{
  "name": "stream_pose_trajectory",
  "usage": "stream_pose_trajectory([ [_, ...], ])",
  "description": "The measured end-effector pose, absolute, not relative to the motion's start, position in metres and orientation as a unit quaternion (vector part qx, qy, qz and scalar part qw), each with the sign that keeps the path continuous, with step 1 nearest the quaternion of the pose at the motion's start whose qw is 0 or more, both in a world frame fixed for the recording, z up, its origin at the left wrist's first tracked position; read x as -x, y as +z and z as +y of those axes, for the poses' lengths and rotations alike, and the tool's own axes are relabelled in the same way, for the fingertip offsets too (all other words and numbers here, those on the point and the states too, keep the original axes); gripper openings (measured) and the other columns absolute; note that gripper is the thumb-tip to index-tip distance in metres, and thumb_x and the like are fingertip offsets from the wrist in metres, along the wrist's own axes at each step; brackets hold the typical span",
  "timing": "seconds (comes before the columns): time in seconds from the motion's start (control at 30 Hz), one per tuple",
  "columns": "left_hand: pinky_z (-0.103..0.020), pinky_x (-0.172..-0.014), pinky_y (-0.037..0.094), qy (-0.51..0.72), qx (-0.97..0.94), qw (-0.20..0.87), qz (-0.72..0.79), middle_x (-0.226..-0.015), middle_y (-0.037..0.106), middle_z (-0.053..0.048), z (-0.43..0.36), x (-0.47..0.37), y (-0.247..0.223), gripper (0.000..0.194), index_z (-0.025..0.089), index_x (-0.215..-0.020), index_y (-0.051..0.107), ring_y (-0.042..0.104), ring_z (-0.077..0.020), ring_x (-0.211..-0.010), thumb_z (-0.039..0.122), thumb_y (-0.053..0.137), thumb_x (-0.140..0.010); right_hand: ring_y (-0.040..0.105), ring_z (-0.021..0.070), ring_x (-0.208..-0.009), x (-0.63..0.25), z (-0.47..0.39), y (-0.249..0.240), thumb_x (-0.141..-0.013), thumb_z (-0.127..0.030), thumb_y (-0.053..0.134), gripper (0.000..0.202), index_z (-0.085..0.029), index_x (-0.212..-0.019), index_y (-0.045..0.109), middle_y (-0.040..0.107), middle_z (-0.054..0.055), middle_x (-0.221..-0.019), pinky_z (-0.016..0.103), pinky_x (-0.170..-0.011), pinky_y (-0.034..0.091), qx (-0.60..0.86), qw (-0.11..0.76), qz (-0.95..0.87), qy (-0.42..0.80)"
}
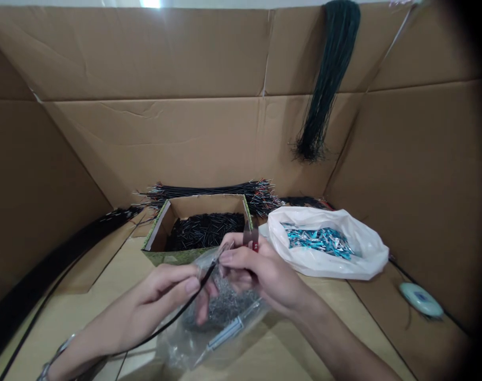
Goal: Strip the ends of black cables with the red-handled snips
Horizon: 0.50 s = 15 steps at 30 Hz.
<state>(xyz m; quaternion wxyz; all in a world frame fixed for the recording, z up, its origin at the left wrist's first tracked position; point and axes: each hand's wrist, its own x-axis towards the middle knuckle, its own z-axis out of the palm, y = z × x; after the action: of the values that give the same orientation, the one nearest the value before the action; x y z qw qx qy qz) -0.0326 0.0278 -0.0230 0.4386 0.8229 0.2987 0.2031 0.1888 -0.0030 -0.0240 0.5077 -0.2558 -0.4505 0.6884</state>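
My left hand point(165, 296) is closed around a thin black cable point(185, 306), thumb on top. The cable runs back under my left wrist. At its far end, the thumb and fingers of my right hand point(252, 264) pinch the tip, where thin pale strands show; their detail is too small to make out. A dark strip with a red mark point(251, 237) shows behind my right fingers, and I cannot tell what it is. Beneath both hands lies a clear plastic bag point(177, 349) of small silvery pieces, with a blue-and-white label point(225, 333).
Behind the hands stands an open box point(155, 233) of short black tubes. A white bag point(363, 264) holds blue-and-silver pieces. Cable bundles point(209, 190) lie behind and at left point(46, 280). Dark green threads point(332, 69) hang on the cardboard wall point(165, 58). A pale oval device point(421, 300) sits right.
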Motion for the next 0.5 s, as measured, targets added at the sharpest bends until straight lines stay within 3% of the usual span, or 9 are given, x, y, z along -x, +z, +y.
stream_pose_trajectory([
  [0.1,-0.018,-0.062,0.051,0.200,-0.820,0.443,0.304,-0.063,0.064,0.003,0.031,0.035,-0.023,0.031,0.022,-0.096,0.073,0.062,-0.0118,-0.058,0.037,0.047,-0.105,0.040,0.0098,-0.054,-0.208,-0.002,-0.026,-0.088,-0.042,0.069,0.024,-0.018,-0.091,0.068,0.047,-0.006,-0.062,0.024,-0.051,0.030,0.383,0.511,-0.561,0.526],
  [0.17,-0.017,-0.052,0.048,0.237,-0.820,0.395,0.340,-0.067,0.063,0.003,0.036,0.035,-0.024,0.026,0.021,-0.093,0.074,0.058,-0.0104,-0.054,0.038,0.055,-0.101,0.050,0.0136,-0.066,-0.223,-0.006,-0.030,-0.094,-0.045,0.063,0.039,-0.020,-0.124,0.064,0.056,-0.002,-0.074,0.027,-0.061,0.038,0.486,0.478,-0.615,0.397],
  [0.23,-0.017,-0.047,0.045,0.250,-0.826,0.345,0.370,-0.073,0.066,0.002,0.041,0.035,-0.025,0.024,0.021,-0.092,0.074,0.056,-0.0103,-0.055,0.040,0.060,-0.098,0.058,0.0182,-0.083,-0.235,-0.012,-0.036,-0.098,-0.044,0.057,0.047,-0.022,-0.139,0.055,0.064,0.004,-0.095,0.032,-0.075,0.043,0.546,0.422,-0.647,0.323],
  [0.33,-0.018,-0.052,0.046,0.247,-0.843,0.284,0.384,-0.080,0.072,0.001,0.043,0.032,-0.029,0.025,0.022,-0.092,0.075,0.062,-0.0128,-0.066,0.040,0.059,-0.098,0.060,0.0212,-0.097,-0.244,-0.024,-0.043,-0.102,-0.036,0.050,0.028,-0.021,-0.117,0.068,0.068,0.007,-0.106,0.035,-0.085,0.042,0.551,0.353,-0.697,0.293],
  [0.43,-0.019,-0.057,0.048,0.251,-0.850,0.245,0.393,-0.090,0.076,-0.001,0.042,0.028,-0.037,0.027,0.022,-0.094,0.076,0.067,-0.0160,-0.079,0.042,0.057,-0.099,0.058,0.0178,-0.076,-0.242,-0.035,-0.046,-0.102,-0.034,0.050,0.031,-0.020,-0.082,0.069,0.064,0.001,-0.078,0.031,-0.070,0.039,0.549,0.305,-0.730,0.272],
  [0.5,-0.019,-0.057,0.049,0.242,-0.858,0.221,0.396,-0.093,0.077,-0.001,0.041,0.026,-0.042,0.029,0.022,-0.096,0.075,0.068,-0.0167,-0.079,0.042,0.055,-0.100,0.058,0.0173,-0.074,-0.239,-0.041,-0.047,-0.101,-0.037,0.053,0.030,-0.020,-0.082,0.068,0.064,0.001,-0.078,0.031,-0.069,0.038,0.554,0.302,-0.731,0.260],
])
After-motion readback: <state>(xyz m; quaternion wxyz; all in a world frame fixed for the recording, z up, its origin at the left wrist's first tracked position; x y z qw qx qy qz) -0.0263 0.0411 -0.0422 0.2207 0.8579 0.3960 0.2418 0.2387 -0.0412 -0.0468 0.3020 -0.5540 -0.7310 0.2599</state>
